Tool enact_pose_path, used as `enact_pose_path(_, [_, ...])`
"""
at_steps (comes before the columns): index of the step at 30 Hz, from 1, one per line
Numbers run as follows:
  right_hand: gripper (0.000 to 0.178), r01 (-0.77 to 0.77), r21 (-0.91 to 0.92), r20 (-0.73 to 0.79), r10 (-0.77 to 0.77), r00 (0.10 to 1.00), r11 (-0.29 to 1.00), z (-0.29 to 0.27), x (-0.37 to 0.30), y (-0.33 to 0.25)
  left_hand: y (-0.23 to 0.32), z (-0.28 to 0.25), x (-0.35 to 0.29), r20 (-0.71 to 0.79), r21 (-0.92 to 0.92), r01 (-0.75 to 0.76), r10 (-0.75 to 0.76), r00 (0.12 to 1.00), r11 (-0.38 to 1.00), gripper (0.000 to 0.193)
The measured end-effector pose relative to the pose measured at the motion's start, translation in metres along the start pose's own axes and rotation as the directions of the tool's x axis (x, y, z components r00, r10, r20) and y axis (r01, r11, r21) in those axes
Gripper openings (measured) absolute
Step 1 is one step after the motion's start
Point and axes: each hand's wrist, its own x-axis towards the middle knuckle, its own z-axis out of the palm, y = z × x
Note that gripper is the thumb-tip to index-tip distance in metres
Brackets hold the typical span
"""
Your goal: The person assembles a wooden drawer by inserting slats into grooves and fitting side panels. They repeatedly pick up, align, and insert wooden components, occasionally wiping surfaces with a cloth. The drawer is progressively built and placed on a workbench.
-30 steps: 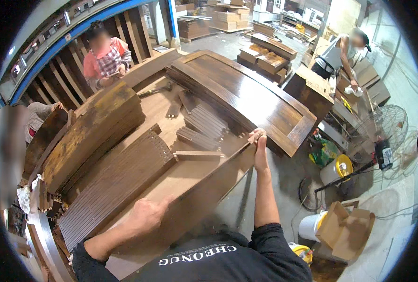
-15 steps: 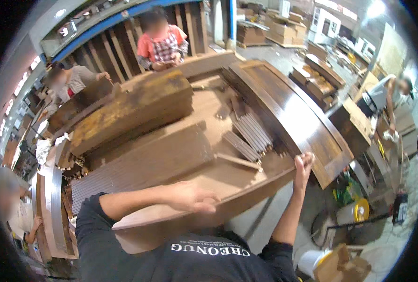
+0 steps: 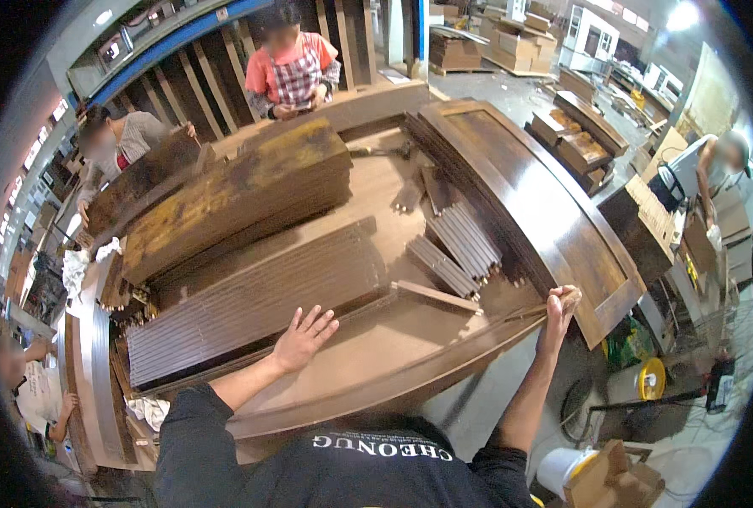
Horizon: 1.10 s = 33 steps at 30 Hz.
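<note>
A long dark-brown wooden board [image 3: 393,383] runs along the near side of the worktable, in front of my body. My right hand [image 3: 562,309] is closed at the board's right end, its fingers curled around that end. Over the table's near part, my left hand [image 3: 305,340] is open with fingers spread. It holds nothing; whether its palm touches the surface cannot be told. Just beyond it lies a stack of grooved dark boards [image 3: 258,296]. To the right of that stack are bundled thin wooden strips [image 3: 461,241] and one loose strip [image 3: 437,297].
Large dark framed panels [image 3: 533,207] are stacked at the table's right. A long stained block-like stack [image 3: 241,199] lies farther back. One person [image 3: 296,72] stands across the table; others are at left and far right. Buckets [image 3: 563,470] and a carton [image 3: 618,483] stand lower right.
The near board has tipped from standing on edge to lying flatter. My left hand has moved left and away from me, spreading its fingers. My right hand stays at the board's end.
</note>
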Motion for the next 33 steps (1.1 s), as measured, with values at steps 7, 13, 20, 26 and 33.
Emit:
enact_pose_path(7, [0.037,-0.02,-0.078,-0.01,0.019,1.0,0.997,-0.001,0.003,-0.005,0.002,-0.019,-0.019,0.142,-0.317,0.261,-0.227,0.964,0.912,0.06])
enact_pose_path(13, [0.039,-0.044,-0.025,-0.066,0.042,0.997,0.999,0.018,0.001,-0.005,0.006,-0.013,-0.036,0.395,-0.283,0.297,-0.171,0.903,0.912,0.065])
enact_pose_path(20, [0.037,0.032,0.0,-0.041,-0.032,0.999,0.999,0.008,-0.001,-0.003,0.045,-0.036,-0.012,0.339,-0.149,-0.088,0.134,0.931,0.985,0.086])
enact_pose_path(26, [0.036,0.027,-0.055,-0.066,-0.03,0.997,0.998,0.012,-0.004,-0.001,0.017,-0.004,-0.078,0.458,-0.09,0.125,-0.07,0.886,0.988,0.08])
enact_pose_path(33, [0.051,0.084,-0.09,-0.216,-0.102,0.971,0.992,0.026,0.0,0.016,0.013,-0.111,-0.002,0.626,-0.582,0.24,0.24,0.742,0.777,0.083])
